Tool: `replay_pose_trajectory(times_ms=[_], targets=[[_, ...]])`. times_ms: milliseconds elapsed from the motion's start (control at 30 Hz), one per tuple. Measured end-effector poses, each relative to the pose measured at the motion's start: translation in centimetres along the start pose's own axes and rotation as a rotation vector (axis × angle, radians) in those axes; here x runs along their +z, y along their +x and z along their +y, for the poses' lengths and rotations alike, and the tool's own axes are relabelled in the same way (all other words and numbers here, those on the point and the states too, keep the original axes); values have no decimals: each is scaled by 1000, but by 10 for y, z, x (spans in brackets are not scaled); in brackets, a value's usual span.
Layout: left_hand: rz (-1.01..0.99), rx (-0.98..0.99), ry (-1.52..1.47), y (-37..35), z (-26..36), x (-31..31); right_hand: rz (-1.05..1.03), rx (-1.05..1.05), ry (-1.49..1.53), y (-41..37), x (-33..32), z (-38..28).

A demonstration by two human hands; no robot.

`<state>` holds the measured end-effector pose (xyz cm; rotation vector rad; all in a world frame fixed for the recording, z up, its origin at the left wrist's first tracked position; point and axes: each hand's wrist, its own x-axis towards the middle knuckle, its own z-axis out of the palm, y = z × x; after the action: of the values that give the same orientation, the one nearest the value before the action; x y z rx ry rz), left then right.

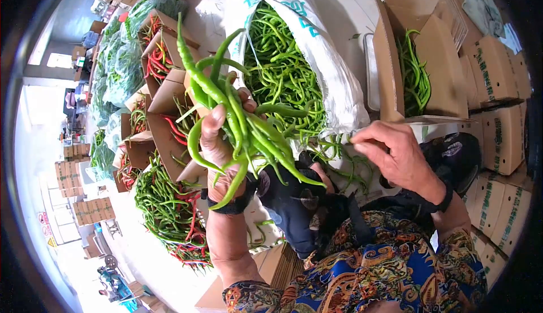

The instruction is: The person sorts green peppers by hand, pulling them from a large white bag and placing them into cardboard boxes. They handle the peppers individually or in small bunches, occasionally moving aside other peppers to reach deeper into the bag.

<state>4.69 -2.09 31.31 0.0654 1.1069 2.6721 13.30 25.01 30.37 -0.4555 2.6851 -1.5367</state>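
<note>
Dressed in a patterned shirt, with dark bands on both wrists. Grasping a bunch of long green peppers in the left hand, with the thumb pressed against it. Holding the right hand well apart from the bunch, with thumb and forefinger brought close together near some loose green peppers; cannot tell whether pinching anything. Just past the hands, facing a white sack, gaping and full of green peppers. To its right, an open cardboard box with green peppers inside; to its left, a heap of green and red peppers and open boxes of peppers. Farther left, bagged greens; farther right, stacked cartons.
</note>
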Motion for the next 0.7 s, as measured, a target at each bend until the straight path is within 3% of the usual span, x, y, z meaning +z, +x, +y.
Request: replay_pose_trajectory(times_ms=[67,200,233,400,533,667,700], targets=[[146,-30,72,-13,0,20,-22,34,239,13,6,-23],[213,-27,201,-34,-16,50,101,-190,379,46,35,-47],[227,-3,229,-37,-22,57,15,-54,545,48,38,-53],[251,-19,107,-46,-56,56,39,-5,334,42,32,-45],[251,-2,40,-49,-84,61,-11,149,523,33,25,-16],[319,0,135,-43,-104,61,205,109,304,16,28,-3],[305,10,135,-43,-109,61,204,216,304,14,24,-3]])
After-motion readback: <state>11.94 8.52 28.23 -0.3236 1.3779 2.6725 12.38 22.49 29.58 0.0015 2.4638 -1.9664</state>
